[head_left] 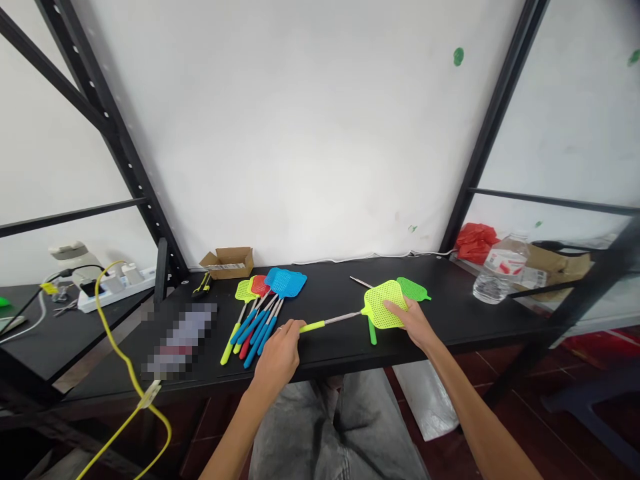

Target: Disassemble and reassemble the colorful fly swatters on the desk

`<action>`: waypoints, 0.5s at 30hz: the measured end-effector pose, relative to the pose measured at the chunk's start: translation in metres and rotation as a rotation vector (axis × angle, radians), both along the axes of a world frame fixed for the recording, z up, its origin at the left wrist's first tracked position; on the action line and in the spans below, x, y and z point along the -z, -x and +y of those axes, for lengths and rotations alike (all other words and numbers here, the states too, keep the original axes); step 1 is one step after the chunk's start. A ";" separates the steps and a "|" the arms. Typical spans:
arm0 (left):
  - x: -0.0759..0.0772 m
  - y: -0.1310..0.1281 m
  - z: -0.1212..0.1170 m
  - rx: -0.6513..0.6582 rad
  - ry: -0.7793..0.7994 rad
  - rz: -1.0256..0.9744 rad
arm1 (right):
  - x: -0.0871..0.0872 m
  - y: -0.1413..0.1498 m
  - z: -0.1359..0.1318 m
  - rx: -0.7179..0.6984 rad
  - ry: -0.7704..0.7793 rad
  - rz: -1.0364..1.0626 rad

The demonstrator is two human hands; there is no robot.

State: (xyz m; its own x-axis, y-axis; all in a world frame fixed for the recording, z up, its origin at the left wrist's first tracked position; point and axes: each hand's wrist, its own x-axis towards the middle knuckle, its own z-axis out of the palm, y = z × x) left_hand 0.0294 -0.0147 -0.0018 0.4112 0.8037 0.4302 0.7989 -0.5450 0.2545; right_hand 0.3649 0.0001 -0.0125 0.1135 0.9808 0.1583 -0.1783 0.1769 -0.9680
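Observation:
A yellow-green fly swatter [343, 318] with a metal shaft is held level above the black shelf by both hands. My left hand [281, 352] is closed around its handle. At the other end, my right hand [411, 320] pinches the mesh head, thumb on top and fingers hidden beneath. Partly behind that head lies a green fly swatter head [413, 289]. A green handle [373, 331] and a thin metal rod [360, 282] also show there; I cannot tell how they connect. Left of my hands is a pile of several fly swatters [260, 320] in blue, red and yellow-green.
Behind the pile stands an open cardboard box [227, 263], with a yellow-black cutter [202, 285] near it. A yellow cable [127, 363] hangs over the left side. A plastic bottle [501, 268] and red bag [476, 242] are beyond the right post. Black metal posts flank the shelf.

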 end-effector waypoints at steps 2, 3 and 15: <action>0.000 0.000 0.000 0.014 0.008 -0.013 | 0.000 0.000 0.001 -0.007 0.001 -0.006; 0.000 0.001 0.000 0.023 0.013 -0.023 | 0.000 0.001 0.001 -0.008 0.000 -0.013; 0.005 0.005 0.002 0.124 0.083 -0.178 | -0.008 0.008 -0.002 -0.083 -0.041 -0.177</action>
State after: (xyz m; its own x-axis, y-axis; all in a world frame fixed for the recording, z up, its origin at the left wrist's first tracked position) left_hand 0.0243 -0.0124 -0.0072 0.4327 0.7871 0.4396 0.6654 -0.6078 0.4334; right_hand 0.3568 -0.0022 -0.0044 -0.0005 0.9779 0.2090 -0.0214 0.2089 -0.9777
